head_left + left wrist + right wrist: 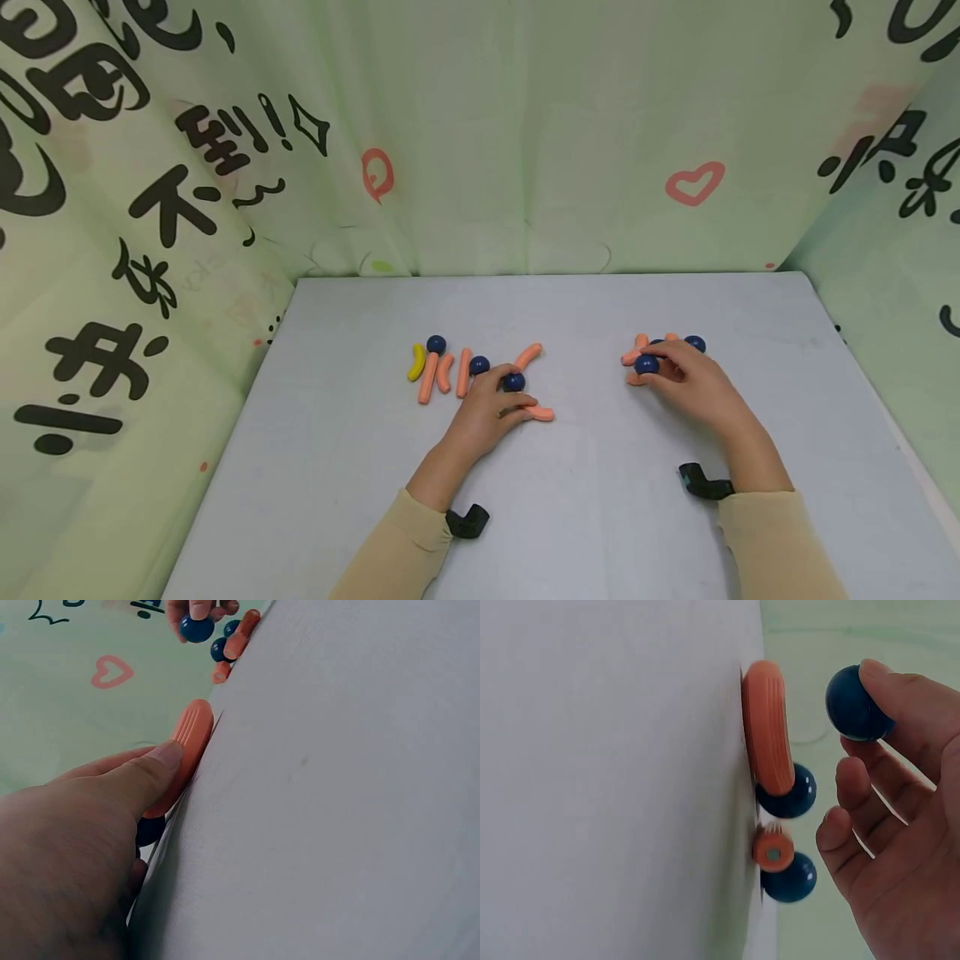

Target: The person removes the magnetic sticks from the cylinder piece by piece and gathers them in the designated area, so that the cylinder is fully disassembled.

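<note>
My left hand (483,412) is low over the table. Its thumb and fingers pinch a curved orange stick (193,739) with ridges along it. A blue ball (513,382) lies between the fingers, partly hidden in the left wrist view. Another curved orange stick (529,357) is just beyond the fingertips. My right hand (693,387) holds a blue ball (855,703) between thumb and index finger, raised off the table; the other fingers curl loosely. Close by lie a curved orange stick (769,727), a short orange piece seen end-on (773,850) and two more blue balls (789,877).
Left of my left hand are a yellow curved piece (417,362), straight orange sticks (427,379), a curved orange one (444,373) and blue balls (436,344). The white table (585,483) meets a green curtain (525,167) at the back and sides.
</note>
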The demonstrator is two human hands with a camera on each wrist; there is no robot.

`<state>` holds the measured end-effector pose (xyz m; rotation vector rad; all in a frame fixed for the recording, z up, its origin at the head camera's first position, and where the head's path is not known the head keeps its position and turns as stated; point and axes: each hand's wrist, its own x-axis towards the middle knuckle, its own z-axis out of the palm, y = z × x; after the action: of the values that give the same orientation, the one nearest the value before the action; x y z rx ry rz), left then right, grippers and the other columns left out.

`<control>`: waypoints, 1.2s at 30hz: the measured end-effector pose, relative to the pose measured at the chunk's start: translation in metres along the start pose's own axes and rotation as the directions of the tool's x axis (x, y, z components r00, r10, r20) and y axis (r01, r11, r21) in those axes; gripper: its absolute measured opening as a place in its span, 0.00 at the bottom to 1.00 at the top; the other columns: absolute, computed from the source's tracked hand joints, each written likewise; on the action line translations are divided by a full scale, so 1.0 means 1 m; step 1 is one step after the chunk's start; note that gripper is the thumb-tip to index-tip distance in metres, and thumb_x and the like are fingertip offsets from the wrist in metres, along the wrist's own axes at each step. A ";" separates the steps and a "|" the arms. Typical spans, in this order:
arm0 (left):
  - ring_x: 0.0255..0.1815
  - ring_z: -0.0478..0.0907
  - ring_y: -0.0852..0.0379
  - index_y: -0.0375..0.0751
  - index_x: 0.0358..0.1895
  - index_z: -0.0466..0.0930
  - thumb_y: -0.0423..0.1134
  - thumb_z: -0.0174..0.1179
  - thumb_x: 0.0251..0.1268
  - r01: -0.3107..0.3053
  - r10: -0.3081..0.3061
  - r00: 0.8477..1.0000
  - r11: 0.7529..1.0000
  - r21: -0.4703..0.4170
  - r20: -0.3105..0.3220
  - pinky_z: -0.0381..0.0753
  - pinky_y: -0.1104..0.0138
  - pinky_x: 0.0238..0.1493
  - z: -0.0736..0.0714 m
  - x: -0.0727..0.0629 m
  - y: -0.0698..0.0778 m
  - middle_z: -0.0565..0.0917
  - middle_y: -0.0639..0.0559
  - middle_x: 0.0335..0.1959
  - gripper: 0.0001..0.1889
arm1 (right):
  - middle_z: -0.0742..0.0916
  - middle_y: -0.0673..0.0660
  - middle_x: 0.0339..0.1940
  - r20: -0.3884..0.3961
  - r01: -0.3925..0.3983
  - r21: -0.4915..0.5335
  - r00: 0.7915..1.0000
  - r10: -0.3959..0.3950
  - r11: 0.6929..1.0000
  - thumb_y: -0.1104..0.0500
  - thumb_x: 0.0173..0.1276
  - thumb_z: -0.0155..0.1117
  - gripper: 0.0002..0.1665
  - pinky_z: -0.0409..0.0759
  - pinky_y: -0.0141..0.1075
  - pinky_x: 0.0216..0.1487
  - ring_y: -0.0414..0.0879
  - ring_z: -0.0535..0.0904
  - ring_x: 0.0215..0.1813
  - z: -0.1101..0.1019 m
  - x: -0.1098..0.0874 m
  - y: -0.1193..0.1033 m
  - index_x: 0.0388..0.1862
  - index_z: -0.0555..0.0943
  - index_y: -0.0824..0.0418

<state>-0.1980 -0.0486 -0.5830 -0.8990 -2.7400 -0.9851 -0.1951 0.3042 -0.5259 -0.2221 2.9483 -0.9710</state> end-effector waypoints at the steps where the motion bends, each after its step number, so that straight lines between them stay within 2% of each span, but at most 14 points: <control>1: 0.70 0.68 0.49 0.59 0.46 0.89 0.52 0.65 0.63 0.002 -0.002 1.000 1.000 -0.001 0.001 0.71 0.57 0.69 0.000 0.000 0.000 0.71 0.48 0.68 0.11 | 0.78 0.53 0.46 -0.020 -0.010 -0.002 1.000 0.010 1.000 0.44 0.69 0.65 0.25 0.68 0.32 0.41 0.45 0.69 0.43 -0.004 -0.001 0.005 0.62 0.78 0.50; 5: 0.71 0.67 0.49 0.60 0.47 0.89 0.52 0.65 0.63 0.021 -0.021 1.000 1.000 -0.008 0.012 0.70 0.56 0.70 -0.001 0.000 0.000 0.71 0.48 0.69 0.11 | 0.77 0.57 0.51 -0.079 -0.054 -0.034 0.996 0.052 0.998 0.45 0.71 0.64 0.29 0.67 0.31 0.37 0.45 0.68 0.43 -0.019 -0.007 0.022 0.64 0.75 0.58; 8: 0.71 0.67 0.49 0.60 0.47 0.89 0.52 0.65 0.63 0.028 -0.028 0.999 1.000 -0.007 0.018 0.70 0.56 0.70 -0.001 -0.001 0.000 0.70 0.48 0.69 0.11 | 0.76 0.59 0.49 -0.107 -0.096 -0.065 0.990 0.088 0.993 0.45 0.70 0.64 0.30 0.65 0.33 0.34 0.48 0.67 0.41 -0.026 -0.009 0.034 0.64 0.74 0.61; 13: 0.71 0.67 0.48 0.60 0.47 0.89 0.52 0.66 0.63 0.018 -0.018 1.000 1.000 0.011 0.007 0.70 0.56 0.69 -0.002 -0.001 0.001 0.71 0.48 0.69 0.12 | 0.75 0.64 0.51 -0.121 -0.162 -0.068 0.981 0.153 0.985 0.46 0.72 0.61 0.31 0.66 0.38 0.36 0.51 0.68 0.42 -0.028 -0.012 0.050 0.65 0.72 0.65; 17: 0.70 0.68 0.48 0.58 0.49 0.87 0.51 0.66 0.63 -0.017 0.018 1.000 0.999 0.037 -0.009 0.71 0.54 0.68 -0.002 -0.002 0.001 0.71 0.48 0.69 0.13 | 0.75 0.66 0.51 -0.105 -0.196 -0.065 0.976 0.189 0.978 0.46 0.73 0.60 0.32 0.67 0.39 0.35 0.53 0.69 0.41 -0.024 -0.014 0.059 0.66 0.71 0.67; 21: 0.69 0.69 0.49 0.57 0.55 0.84 0.48 0.65 0.66 -0.028 0.029 0.999 0.998 0.048 -0.016 0.72 0.55 0.67 0.000 -0.002 -0.001 0.71 0.50 0.68 0.16 | 0.75 0.66 0.51 -0.099 -0.218 -0.061 0.972 0.212 0.974 0.46 0.73 0.60 0.33 0.68 0.38 0.33 0.53 0.70 0.40 -0.020 -0.014 0.063 0.66 0.70 0.67; 25: 0.68 0.69 0.52 0.56 0.59 0.82 0.46 0.61 0.70 -0.001 0.002 1.000 0.999 0.033 -0.019 0.73 0.58 0.67 0.002 -0.001 -0.002 0.72 0.54 0.67 0.16 | 0.76 0.66 0.50 -0.085 -0.239 -0.056 0.969 0.234 0.969 0.45 0.73 0.60 0.34 0.68 0.37 0.32 0.53 0.70 0.40 -0.019 -0.013 0.063 0.66 0.70 0.67; 31: 0.67 0.71 0.53 0.52 0.63 0.79 0.39 0.58 0.73 0.017 -0.015 0.999 0.999 0.031 -0.042 0.73 0.60 0.66 0.002 0.000 -0.001 0.75 0.54 0.66 0.18 | 0.76 0.66 0.48 -0.074 -0.251 -0.059 0.966 0.247 0.966 0.45 0.73 0.61 0.34 0.68 0.38 0.33 0.54 0.70 0.40 -0.019 -0.013 0.063 0.66 0.69 0.67; 36: 0.67 0.72 0.54 0.52 0.66 0.76 0.39 0.56 0.74 0.057 -0.057 0.998 0.998 0.023 -0.021 0.75 0.62 0.65 0.001 0.000 0.000 0.74 0.56 0.67 0.20 | 0.75 0.67 0.48 -0.067 -0.261 -0.059 0.964 0.257 0.963 0.44 0.72 0.60 0.36 0.67 0.39 0.34 0.55 0.70 0.41 -0.019 -0.013 0.064 0.67 0.68 0.67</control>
<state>-0.1981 -0.0479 -0.5838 -0.8069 -2.7684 -0.9635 -0.1914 0.3682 -0.5492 0.1915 2.9640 -0.8569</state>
